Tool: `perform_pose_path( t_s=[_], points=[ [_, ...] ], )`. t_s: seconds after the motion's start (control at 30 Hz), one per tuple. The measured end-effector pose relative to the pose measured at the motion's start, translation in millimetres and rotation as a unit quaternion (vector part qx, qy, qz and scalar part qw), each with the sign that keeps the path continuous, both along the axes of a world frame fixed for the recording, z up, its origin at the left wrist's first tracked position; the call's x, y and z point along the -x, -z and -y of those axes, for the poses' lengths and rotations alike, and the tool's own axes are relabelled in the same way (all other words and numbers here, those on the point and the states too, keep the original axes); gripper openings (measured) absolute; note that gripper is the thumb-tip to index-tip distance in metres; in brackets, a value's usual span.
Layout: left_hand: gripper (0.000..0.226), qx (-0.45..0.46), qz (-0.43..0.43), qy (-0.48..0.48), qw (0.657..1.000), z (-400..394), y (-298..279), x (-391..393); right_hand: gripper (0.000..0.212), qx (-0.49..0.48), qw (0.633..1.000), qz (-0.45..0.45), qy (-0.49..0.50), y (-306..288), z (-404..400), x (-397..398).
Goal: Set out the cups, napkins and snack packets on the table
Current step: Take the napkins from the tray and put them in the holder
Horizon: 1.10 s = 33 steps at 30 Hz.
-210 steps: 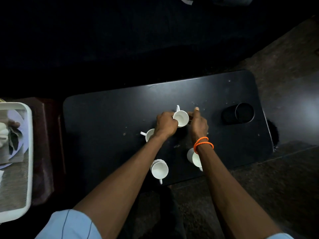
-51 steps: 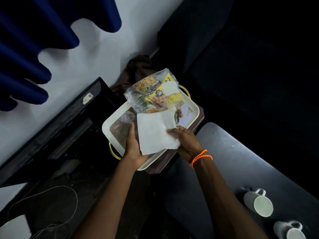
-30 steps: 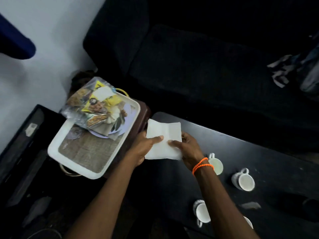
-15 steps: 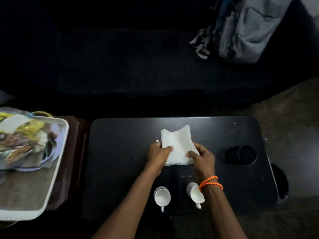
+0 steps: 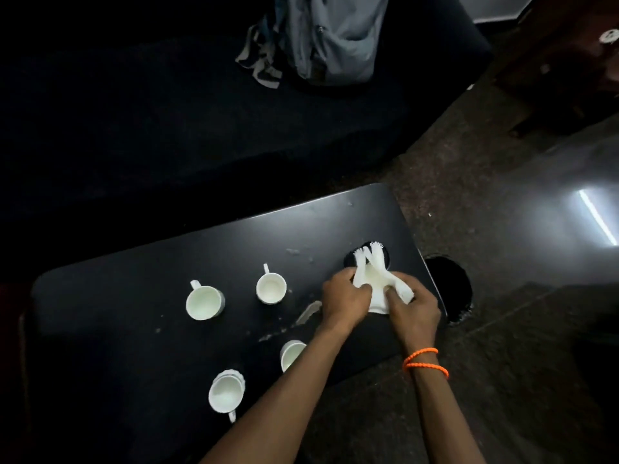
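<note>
Now the stack of white paper napkins [image 5: 375,286], flat half a second ago, is bunched between both hands at the far-right black holder [image 5: 366,257] on the dark surface [image 5: 134,296]. Left-hand fingers [image 5: 360,289] and right-hand fingers [image 5: 393,296] pinch it, so napkin placement looks underway; snack packets remain.

Four white ceramic handled cups [image 5: 204,302] [image 5: 271,288] [image 5: 292,354] [image 5: 226,393] stand on the black rectangular table [image 5: 134,329]; one bunch of white paper napkins [image 5: 375,283] sits right of them.

Both bare forearms reach forward over the tabletop [image 5: 134,296] toward its far right end. The left hand [image 5: 346,296] and right hand [image 5: 413,311] sit close together, fingers curled and pinching; the right wrist wears orange bands [image 5: 425,360].
</note>
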<state>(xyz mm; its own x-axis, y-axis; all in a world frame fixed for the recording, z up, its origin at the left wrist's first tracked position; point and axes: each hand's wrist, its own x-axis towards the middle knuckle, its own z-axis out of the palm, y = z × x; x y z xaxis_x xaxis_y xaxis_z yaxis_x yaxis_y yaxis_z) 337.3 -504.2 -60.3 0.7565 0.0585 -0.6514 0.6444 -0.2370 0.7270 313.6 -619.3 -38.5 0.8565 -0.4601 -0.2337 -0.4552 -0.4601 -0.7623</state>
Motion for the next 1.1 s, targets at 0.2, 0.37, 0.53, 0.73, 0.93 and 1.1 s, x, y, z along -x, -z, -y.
perform_pose_path(
  t_s=[0.2, 0.37, 0.53, 0.73, 0.93, 1.1],
  points=[
    [0.032, 0.093, -0.058, -0.035, 0.993, 39, 12, -29, 0.028, 0.031, 0.999, -0.042, -0.014, 1, 37, -30],
    [0.015, 0.165, -0.175, -0.095, 0.966, 37, 24, -48, 0.031, 0.065, 0.989, -0.120, -0.062, 15, 45, -65],
    [0.027, 0.140, -0.182, -0.176, 0.957, 27, 36, -57, 0.030, 0.054, 0.987, -0.139, -0.060, 29, 44, -92],
    [0.044, 0.146, -0.152, -0.303, 0.929, 12, 57, -45, 0.033, -0.003, 0.990, -0.134, -0.053, 44, 45, -86],
    [0.041, 0.120, -0.108, -0.258, 0.953, 10, 72, -41, 0.049, -0.013, 0.994, -0.087, 0.069, 53, 45, -77],
    [0.066, 0.180, -0.079, -0.140, 0.970, 18, 68, -47, 0.066, -0.231, 0.947, -0.174, 0.140, 68, 41, -84]
  ],
)
